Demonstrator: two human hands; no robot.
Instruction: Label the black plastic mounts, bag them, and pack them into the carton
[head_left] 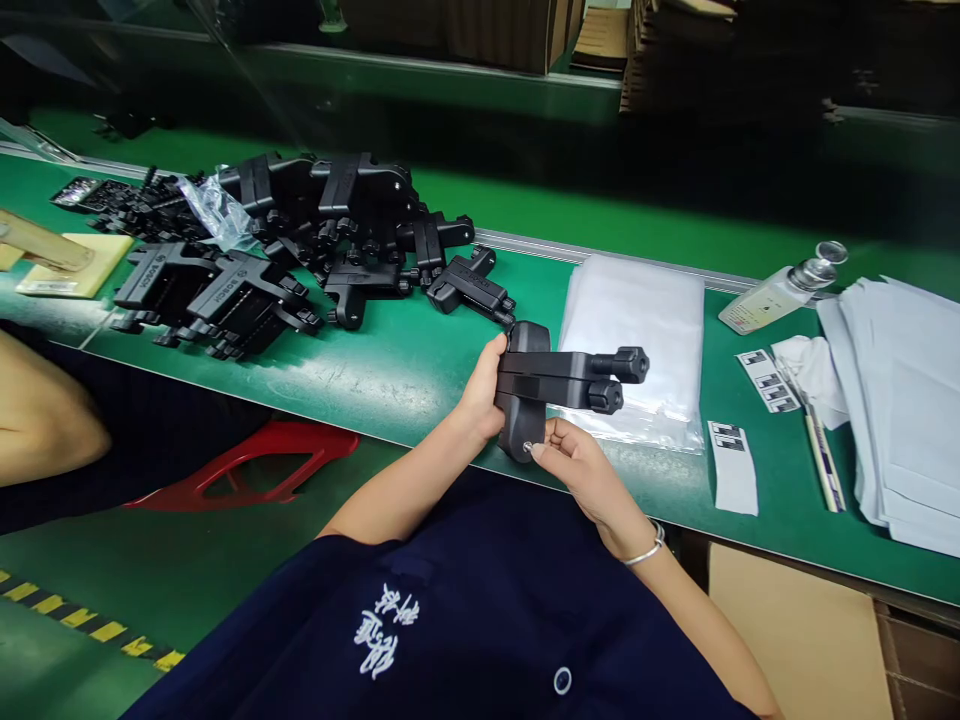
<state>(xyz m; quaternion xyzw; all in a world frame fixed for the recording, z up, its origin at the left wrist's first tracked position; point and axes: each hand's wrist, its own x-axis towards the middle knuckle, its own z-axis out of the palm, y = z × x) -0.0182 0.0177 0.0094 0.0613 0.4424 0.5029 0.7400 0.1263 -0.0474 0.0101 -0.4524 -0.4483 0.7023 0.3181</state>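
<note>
A person at the green bench (pixel 405 365) holds a black plastic part (pixel 551 385) just left of the stack of clear bags (pixel 637 320), its two arms reaching over the stack. The left hand (pixel 480 398) has its fingers curled round the part's body. The right hand (pixel 581 468) pinches the lower end by a silver screw (pixel 527 448). This looks like a check of the piece, and turning it would call for a firm left-hand grip. A heap of black parts (pixel 300 240) lies well left of the bags.

L hand (pixel 482 395) is on the left side of the black part (pixel 525 400), fingers wrapped round its edge, thumb up by the top. L forearm is bare and comes in from lower left. R hand (pixel 576 462) sits just below-right of the part, thumb and index tips pinching its bottom end, other fingers curled. R wrist has a thin bracelet (pixel 646 548); forearm angles in from lower right.
</note>
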